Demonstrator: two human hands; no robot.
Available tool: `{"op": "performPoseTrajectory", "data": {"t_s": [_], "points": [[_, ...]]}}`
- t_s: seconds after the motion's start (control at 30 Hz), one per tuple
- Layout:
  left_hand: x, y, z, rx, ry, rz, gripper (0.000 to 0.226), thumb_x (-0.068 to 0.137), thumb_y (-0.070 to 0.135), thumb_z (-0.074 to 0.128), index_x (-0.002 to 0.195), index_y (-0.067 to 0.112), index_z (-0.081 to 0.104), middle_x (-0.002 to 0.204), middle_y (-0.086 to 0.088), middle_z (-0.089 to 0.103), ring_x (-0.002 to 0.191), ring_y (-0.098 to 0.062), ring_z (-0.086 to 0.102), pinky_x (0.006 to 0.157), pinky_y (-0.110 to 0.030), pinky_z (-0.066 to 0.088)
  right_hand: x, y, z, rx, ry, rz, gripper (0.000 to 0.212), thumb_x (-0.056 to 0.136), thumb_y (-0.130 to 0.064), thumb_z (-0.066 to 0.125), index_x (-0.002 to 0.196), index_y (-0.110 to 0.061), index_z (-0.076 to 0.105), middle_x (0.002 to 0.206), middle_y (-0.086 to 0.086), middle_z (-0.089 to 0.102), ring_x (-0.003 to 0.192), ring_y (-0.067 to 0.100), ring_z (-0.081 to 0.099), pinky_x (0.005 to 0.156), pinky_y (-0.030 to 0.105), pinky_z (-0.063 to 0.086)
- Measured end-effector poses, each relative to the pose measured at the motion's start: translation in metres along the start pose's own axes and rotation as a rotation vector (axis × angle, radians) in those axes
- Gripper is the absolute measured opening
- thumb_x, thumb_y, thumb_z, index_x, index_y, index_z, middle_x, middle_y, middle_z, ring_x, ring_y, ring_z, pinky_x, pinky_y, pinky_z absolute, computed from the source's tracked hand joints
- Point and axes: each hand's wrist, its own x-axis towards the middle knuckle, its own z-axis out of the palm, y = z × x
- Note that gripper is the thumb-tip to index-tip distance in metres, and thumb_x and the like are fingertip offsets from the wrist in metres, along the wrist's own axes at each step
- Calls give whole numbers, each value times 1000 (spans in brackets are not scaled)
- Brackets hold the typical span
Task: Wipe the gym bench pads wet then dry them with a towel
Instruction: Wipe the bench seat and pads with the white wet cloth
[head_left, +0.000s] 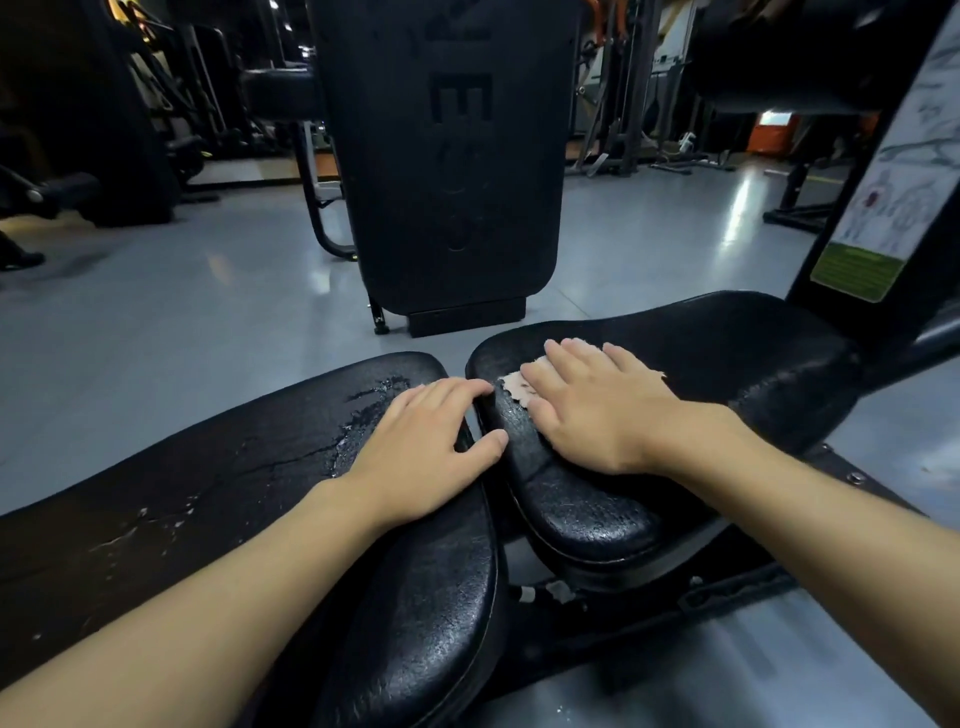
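Two black bench pads lie side by side below me. The long left pad (208, 493) is cracked and shows wet streaks near its far end. My left hand (421, 447) rests flat on that end, fingers straight, thumb reaching over the gap. The right seat pad (727, 353) holds a small pinkish cloth (511, 387). My right hand (592, 405) presses flat on the cloth with straight fingers and covers most of it; only its frayed left edge and a bit on the right show.
An upright black back pad (447, 156) stands just beyond the two pads. A machine post with an exercise chart (893, 171) rises at the right. Grey glossy floor (182, 291) surrounds the bench, with other gym machines (130, 130) behind at the left.
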Motion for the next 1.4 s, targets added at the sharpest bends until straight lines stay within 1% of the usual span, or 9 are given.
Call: {"op": "performPoseTrajectory", "data": {"t_s": [0.1,0.2,0.27,0.47,0.57,0.63,0.87,1.27,1.4], "points": [[-1,2,-1,1,-8,-7,50,96,53,44,141,32,40,143,16,43,132,-2,29,113,-26,14,-54,-7,4,-36,81,-47,81,84,-52,-10,152,-25,24,164,8,18,151,26,10,121,49,13],[-2,3,-2,1,-7,-6,49,96,51,45,140,30,41,143,14,44,133,-5,30,114,-28,13,-97,-9,15,-70,216,-54,59,98,-44,19,140,-16,49,150,13,45,141,34,38,111,55,34],[-2,4,-2,-1,-2,-3,49,96,51,45,140,29,41,142,12,45,133,-7,33,116,-30,15,-111,-8,21,-78,242,-53,54,99,-43,26,138,-16,52,149,13,47,140,33,40,109,56,35],[-1,4,-3,-19,-1,-11,52,93,41,46,143,27,38,145,10,43,134,-8,29,116,-28,11,-94,-16,17,-51,178,-78,57,100,-46,21,144,-22,48,152,12,44,143,33,37,112,53,27],[-2,6,-5,-49,-8,-39,58,94,31,47,149,22,31,151,8,37,132,-2,17,113,-21,6,-52,-19,1,-26,52,-70,74,90,-54,-6,155,-31,22,165,7,15,152,26,10,122,49,8],[-1,6,-5,-62,-5,-57,61,94,30,47,150,20,27,153,7,35,135,-4,19,113,-21,6,-9,-18,-4,2,-30,-17,64,97,-53,-2,156,-33,14,167,3,4,153,23,-1,122,49,1],[1,2,-1,-97,15,-75,68,94,20,43,154,18,12,160,5,18,135,-4,14,105,-14,7,101,-26,-5,-19,-150,6,51,99,-44,15,140,-29,41,149,6,37,143,28,24,115,53,18],[0,3,-4,-109,-22,-125,62,95,13,37,154,14,16,160,1,20,143,-12,20,115,-24,12,-21,-41,1,-39,6,-157,49,103,-42,19,149,-33,31,166,2,9,152,22,2,121,49,5],[-1,5,-5,-70,-22,-93,52,97,16,37,148,17,31,154,2,34,140,-13,26,113,-27,15,-76,-37,14,-63,188,-177,48,95,-41,31,135,-30,55,151,9,46,141,30,38,113,53,32]]}}
